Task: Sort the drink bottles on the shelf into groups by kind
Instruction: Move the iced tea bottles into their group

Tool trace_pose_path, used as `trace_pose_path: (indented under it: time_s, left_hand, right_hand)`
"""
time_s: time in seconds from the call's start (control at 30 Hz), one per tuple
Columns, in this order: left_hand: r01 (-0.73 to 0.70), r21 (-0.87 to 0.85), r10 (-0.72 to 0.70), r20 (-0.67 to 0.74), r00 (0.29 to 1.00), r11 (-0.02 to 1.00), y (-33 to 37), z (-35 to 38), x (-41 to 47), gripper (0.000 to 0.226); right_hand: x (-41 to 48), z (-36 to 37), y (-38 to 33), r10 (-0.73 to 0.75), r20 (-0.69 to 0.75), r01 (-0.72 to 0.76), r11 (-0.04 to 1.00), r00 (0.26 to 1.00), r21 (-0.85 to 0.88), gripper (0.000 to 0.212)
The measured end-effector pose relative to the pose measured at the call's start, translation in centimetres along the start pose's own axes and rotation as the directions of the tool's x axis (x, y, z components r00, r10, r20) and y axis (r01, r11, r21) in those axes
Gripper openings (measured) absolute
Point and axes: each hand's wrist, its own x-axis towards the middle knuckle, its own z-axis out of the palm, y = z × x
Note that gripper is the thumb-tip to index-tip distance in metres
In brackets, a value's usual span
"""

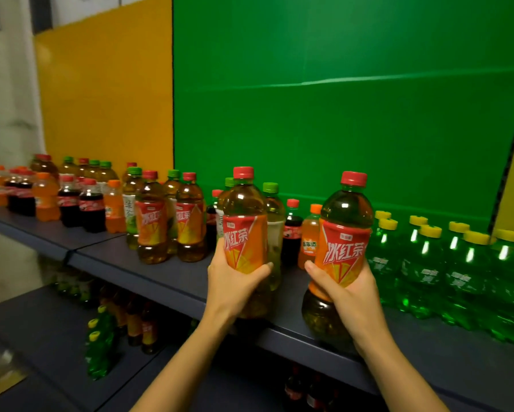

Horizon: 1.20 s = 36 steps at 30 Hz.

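My L hand [235, 282] fingers curl round one iced tea bottle [245, 230], R hand [349, 295] round a second iced tea bottle [344, 245]; both upright at shelf [160, 278] front edge, green soda bottles [428, 263] just right.

Behind the fingers [263, 270], the left tea bottle [243, 203] and right tea bottle [346, 212] are partly hidden; rightward, green bottles [469, 263] are cut off.

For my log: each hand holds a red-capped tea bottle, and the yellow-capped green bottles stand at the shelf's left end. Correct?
No: the head view shows the yellow-capped green bottles at the shelf's right end. The left hand holds one red-capped tea bottle, the right hand another.
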Motion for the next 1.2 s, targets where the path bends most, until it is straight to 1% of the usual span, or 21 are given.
trace_pose_path:
  time_s: [0.1,0.27,0.4,0.53,0.63,0.7,0.83,0.93,1.0,1.2]
  left_hand:
    - [-0.008,0.017,0.009,-0.048,0.999,1.000,0.3,-5.1,1.0,0.069]
    - [0.010,0.079,0.000,-0.134,0.991,0.997,-0.5,-15.6,2.1,0.063]
    - [0.037,0.117,-0.015,-0.189,0.982,0.992,-2.0,-24.3,2.6,0.060]
    - [0.071,0.141,-0.038,-0.228,0.973,0.987,-3.4,-32.1,3.0,0.057]
    - [0.099,0.171,-0.050,-0.273,0.961,0.980,-4.1,-37.3,3.1,0.061]
    - [0.117,0.193,-0.054,-0.305,0.951,0.974,-4.5,-40.3,3.5,0.063]
    - [0.134,0.222,-0.047,-0.357,0.933,0.966,-5.7,-45.3,4.9,0.059]
    - [0.144,0.270,-0.029,-0.390,0.920,0.952,-7.0,-48.7,6.4,0.076]
    - [0.149,0.286,-0.021,-0.406,0.914,0.947,-8.0,-50.9,7.6,0.080]
    - [0.160,0.303,-0.008,-0.449,0.894,0.940,-11.5,-56.8,12.5,0.070]
  right_hand:
    - [-0.1,4.2,-0.4,-0.011,0.024,0.011,1.000,1.000,0.019,0.084]
    - [-1.1,13.4,-1.0,-0.021,0.083,0.014,0.996,0.996,0.082,0.084]
    - [-2.9,21.4,-1.0,0.006,0.135,-0.024,0.992,0.991,0.128,0.070]
    - [-4.1,28.8,-0.6,0.024,0.173,-0.049,0.989,0.985,0.137,0.078]
    - [-4.5,33.8,-0.5,0.038,0.220,-0.071,0.987,0.975,0.144,0.066]
    - [-4.7,37.0,-0.5,0.042,0.255,-0.080,0.987,0.966,0.142,0.059]
    - [-4.2,42.9,0.0,0.044,0.312,-0.089,0.987,0.949,0.131,0.061]
    - [-3.4,47.3,0.7,0.054,0.341,-0.102,0.987,0.939,0.127,0.056]
    - [-2.7,50.3,1.2,0.052,0.357,-0.106,0.986,0.933,0.131,0.055]
    - [0.3,59.7,2.8,0.024,0.394,-0.096,0.982,0.919,0.164,0.053]
